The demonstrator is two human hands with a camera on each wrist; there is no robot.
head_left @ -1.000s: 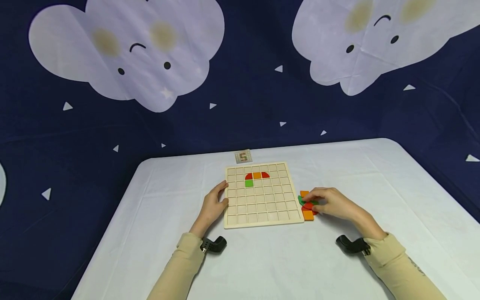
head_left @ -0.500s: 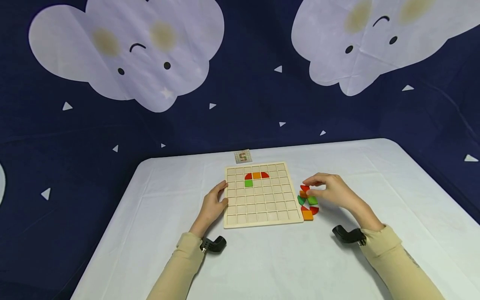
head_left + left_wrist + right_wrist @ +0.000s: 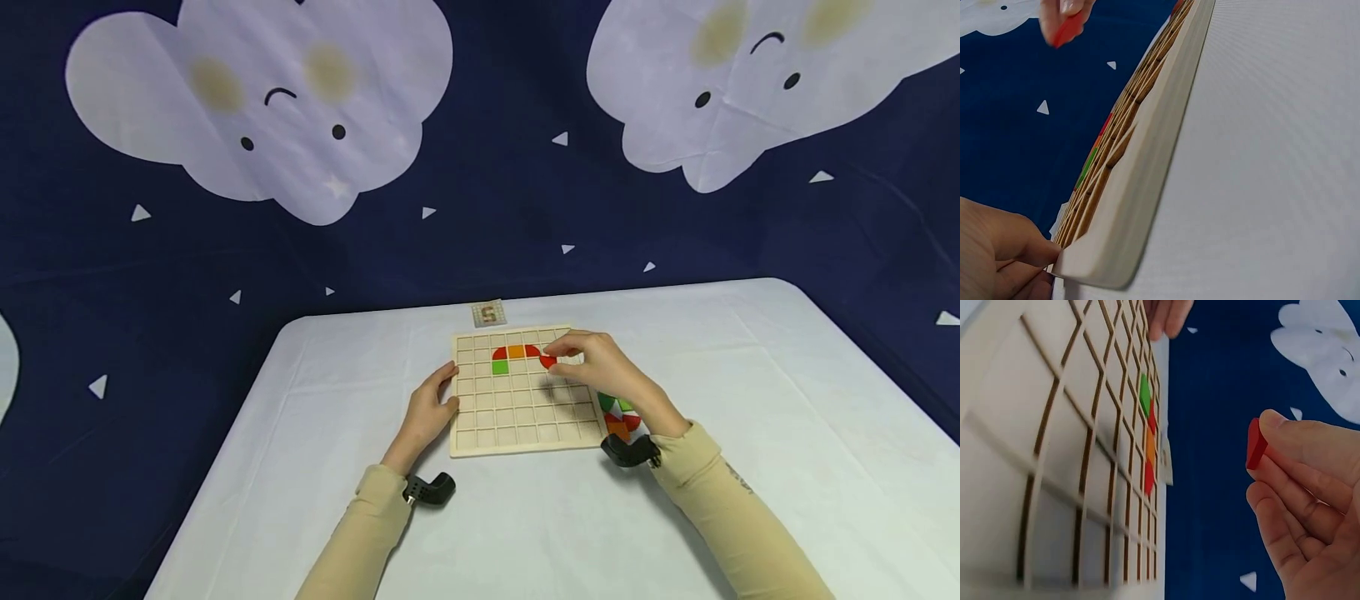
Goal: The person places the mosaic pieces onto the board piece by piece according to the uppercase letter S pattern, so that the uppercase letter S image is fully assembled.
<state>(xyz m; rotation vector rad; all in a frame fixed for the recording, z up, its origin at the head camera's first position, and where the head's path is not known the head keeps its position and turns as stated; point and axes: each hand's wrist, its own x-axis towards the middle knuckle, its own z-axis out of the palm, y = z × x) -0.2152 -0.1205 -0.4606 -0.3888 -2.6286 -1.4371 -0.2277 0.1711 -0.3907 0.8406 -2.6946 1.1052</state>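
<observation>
My right hand point(image 3: 600, 365) pinches a red quarter-round tile point(image 3: 1255, 444) between thumb and fingertips, above the upper right part of a wooden grid board point(image 3: 495, 421). The tile is off the board in the right wrist view. My left hand point(image 3: 427, 412) rests at the board's left edge, its thumb and fingertips touching the rim. In the grid, a row holds a red rounded tile point(image 3: 500, 353), an orange square point(image 3: 516, 352) and another red rounded tile point(image 3: 532, 351). Below the row's left end sits a green square tile point(image 3: 500, 367).
Loose tiles, among them a green one point(image 3: 607, 402) and a red one point(image 3: 632, 422), lie by the board's right edge, partly hidden by my right arm. A small pattern card point(image 3: 489, 314) lies behind the board. A white cloth point(image 3: 337, 375) covers the table.
My right hand has moved from the loose tiles up and left over the board, carrying a red tile from the pile. The left hand stays at the board's edge.
</observation>
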